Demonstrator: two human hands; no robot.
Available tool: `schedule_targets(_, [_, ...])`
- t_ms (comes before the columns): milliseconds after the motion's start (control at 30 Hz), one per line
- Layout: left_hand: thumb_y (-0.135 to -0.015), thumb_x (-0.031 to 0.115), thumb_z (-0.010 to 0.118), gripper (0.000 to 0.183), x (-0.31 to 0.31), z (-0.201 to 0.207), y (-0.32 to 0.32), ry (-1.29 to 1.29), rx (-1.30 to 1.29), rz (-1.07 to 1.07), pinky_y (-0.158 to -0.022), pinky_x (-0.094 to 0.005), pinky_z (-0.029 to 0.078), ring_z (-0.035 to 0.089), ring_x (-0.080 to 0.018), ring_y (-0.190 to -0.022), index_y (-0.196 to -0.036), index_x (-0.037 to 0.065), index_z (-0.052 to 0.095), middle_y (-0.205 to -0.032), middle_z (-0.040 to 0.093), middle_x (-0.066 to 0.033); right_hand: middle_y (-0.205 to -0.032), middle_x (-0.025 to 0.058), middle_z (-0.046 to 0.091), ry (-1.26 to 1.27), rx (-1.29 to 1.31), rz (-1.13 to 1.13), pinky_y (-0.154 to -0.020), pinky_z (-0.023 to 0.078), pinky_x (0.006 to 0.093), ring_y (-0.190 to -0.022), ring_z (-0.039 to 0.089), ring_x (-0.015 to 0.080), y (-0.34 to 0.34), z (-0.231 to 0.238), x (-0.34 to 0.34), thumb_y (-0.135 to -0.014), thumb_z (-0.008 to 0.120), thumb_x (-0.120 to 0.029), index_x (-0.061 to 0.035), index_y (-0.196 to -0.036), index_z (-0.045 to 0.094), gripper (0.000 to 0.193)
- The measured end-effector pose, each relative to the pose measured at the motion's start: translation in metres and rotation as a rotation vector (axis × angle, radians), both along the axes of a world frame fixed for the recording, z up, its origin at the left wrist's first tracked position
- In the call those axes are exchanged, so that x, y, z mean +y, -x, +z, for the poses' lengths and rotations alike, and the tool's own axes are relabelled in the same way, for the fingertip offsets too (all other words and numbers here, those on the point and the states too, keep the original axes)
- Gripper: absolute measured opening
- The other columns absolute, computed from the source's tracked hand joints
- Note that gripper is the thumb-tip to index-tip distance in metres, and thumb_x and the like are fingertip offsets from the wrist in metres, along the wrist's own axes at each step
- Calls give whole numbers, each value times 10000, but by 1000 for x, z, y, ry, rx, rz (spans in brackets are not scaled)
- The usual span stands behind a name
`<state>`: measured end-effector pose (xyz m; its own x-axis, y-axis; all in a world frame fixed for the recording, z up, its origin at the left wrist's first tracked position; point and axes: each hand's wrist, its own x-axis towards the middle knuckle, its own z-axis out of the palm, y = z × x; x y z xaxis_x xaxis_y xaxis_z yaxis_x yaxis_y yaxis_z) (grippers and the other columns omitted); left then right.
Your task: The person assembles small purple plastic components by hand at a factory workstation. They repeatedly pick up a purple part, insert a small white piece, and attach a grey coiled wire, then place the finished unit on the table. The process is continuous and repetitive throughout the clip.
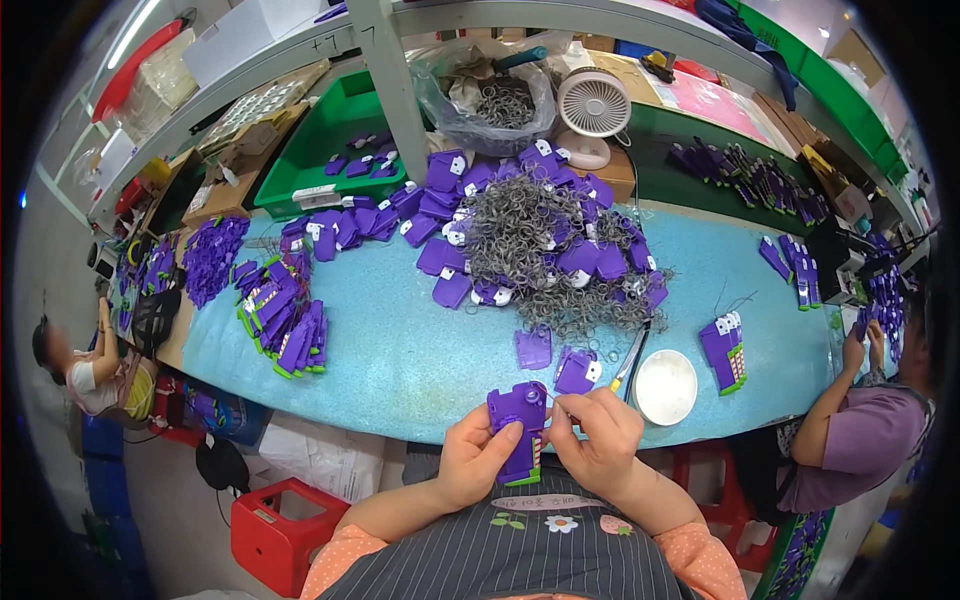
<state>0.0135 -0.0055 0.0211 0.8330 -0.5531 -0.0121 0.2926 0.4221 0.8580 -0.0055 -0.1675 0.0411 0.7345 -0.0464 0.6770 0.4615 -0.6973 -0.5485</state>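
Observation:
My left hand (474,460) is closed around a purple plastic casing (508,408) with a green lower end, the thumb pressed on its face. Close by its upper right corner, a round part sits in the casing. My right hand (606,436) pinches at that corner; a thin, pale sliver shows by the fingertips, too small to name. Just beyond my hands lie two loose purple pieces, a flat plate (533,349) and a white-marked cover (577,371). Farther off, tangled grey metal rings (515,235) are heaped over many purple covers (441,256).
A white round bowl (665,387) and a yellow-handled tool (627,364) lie right of my hands. Purple-green assemblies are stacked right (724,352) and left (285,315). Behind stand a green tray (290,165), a bag of rings (507,103) and a fan (594,102). Co-workers sit on both sides.

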Motion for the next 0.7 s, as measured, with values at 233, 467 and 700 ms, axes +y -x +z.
schedule_targets(233, [-918,81,454,283,-4,-3,7,-42,-25,20,-787,-245,464,565,-112,-917,-1177,-33,467,-1055,584,-80,-595,69,509,-13,51,1,-413,371,312,-458,493,213,5,-3,-4,-680,646,2,-17,-749,582,97])
schedule_targets(467, [-828,44,559,230,-14,-12,6,-680,-679,238,-632,-293,501,651,-198,-704,-1052,-8,572,-836,650,-138,-645,99,532,-171,157,4,-469,411,324,-528,542,235,6,-9,-11,-774,607,-51,-13,-809,579,59])
schedule_targets(700, [-870,126,522,279,-2,-18,-4,-585,-1089,-93,-663,-308,493,616,-225,-739,-1137,48,504,-884,612,-114,-727,14,529,-755,701,420,-608,390,215,-674,482,86,-28,-24,-42,-851,591,-186,-10,-818,568,181])
